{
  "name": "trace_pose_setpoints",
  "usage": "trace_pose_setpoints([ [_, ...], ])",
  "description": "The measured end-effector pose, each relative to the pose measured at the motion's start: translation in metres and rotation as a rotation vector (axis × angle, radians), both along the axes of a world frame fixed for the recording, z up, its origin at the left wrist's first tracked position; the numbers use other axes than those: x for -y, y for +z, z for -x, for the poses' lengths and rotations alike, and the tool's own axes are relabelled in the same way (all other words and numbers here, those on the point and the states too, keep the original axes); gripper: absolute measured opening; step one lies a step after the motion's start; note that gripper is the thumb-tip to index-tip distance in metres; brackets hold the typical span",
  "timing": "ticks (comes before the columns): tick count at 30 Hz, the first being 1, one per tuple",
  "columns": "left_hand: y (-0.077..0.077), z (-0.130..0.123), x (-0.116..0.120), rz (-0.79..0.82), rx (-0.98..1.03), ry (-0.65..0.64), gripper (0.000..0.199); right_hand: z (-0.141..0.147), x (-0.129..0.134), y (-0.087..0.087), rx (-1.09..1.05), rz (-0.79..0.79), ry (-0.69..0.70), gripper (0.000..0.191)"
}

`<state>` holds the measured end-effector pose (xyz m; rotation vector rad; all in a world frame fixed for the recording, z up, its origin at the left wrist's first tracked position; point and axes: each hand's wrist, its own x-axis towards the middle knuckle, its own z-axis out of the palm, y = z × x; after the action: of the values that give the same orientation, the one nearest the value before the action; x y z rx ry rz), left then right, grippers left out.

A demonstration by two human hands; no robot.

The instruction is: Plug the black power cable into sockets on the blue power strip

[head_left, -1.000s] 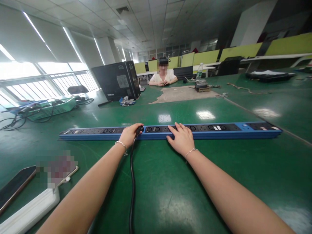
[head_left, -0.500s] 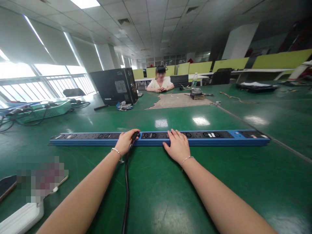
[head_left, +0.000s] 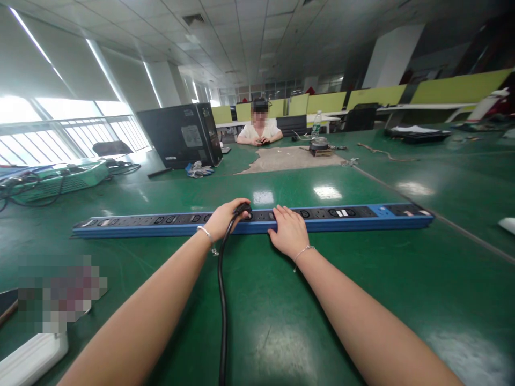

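Observation:
A long blue power strip [head_left: 161, 232] with black sockets lies across the green table in front of me. My left hand [head_left: 223, 219] is closed round a black plug [head_left: 242, 208] at the strip's middle, over the sockets. From that plug a thick black cable [head_left: 222, 300] runs down towards me. Whether the plug sits in a socket is hidden by my fingers. To the right, my right hand [head_left: 290, 230] lies on the strip, fingers stretched over its top and thumb along the near side.
Far left stands a green basket [head_left: 76, 182] of cables. Behind the strip are a black computer case [head_left: 181, 134], gloves [head_left: 199, 170] and a bottle [head_left: 317, 124]. A person [head_left: 260, 128] sits across the table. A white object [head_left: 36, 356] lies at the lower left.
My left hand has moved right along the strip with the plug, closer to my right hand. My right hand stays on the strip. The whole view has shifted slightly.

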<state>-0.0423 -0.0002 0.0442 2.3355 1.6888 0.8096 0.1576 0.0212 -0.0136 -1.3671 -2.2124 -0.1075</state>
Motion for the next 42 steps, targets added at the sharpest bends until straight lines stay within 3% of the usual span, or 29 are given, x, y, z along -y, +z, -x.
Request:
trace_pose_setpoints([
  [6, -0.002, -0.028, -0.018, 0.036, -0.128, -0.001, 0.035, -0.001, 0.000, 0.001, -0.015, -0.001, 0.009, 0.055],
  [19, -0.001, -0.046, -0.024, 0.051, -0.160, -0.001, 0.034, 0.000, 0.000, -0.001, -0.043, -0.002, 0.011, 0.055],
  [26, 0.001, -0.048, -0.022, 0.087, -0.122, 0.070, 0.033, 0.001, 0.001, 0.000, -0.049, 0.000, 0.004, 0.054],
  [35, -0.012, -0.040, -0.019, 0.019, -0.205, 0.043, 0.036, 0.000, 0.001, 0.001, -0.070, 0.004, 0.008, 0.053],
  [42, -0.024, -0.038, -0.013, -0.060, -0.216, 0.068, 0.043, 0.001, 0.000, 0.015, -0.255, 0.054, -0.015, 0.040],
])
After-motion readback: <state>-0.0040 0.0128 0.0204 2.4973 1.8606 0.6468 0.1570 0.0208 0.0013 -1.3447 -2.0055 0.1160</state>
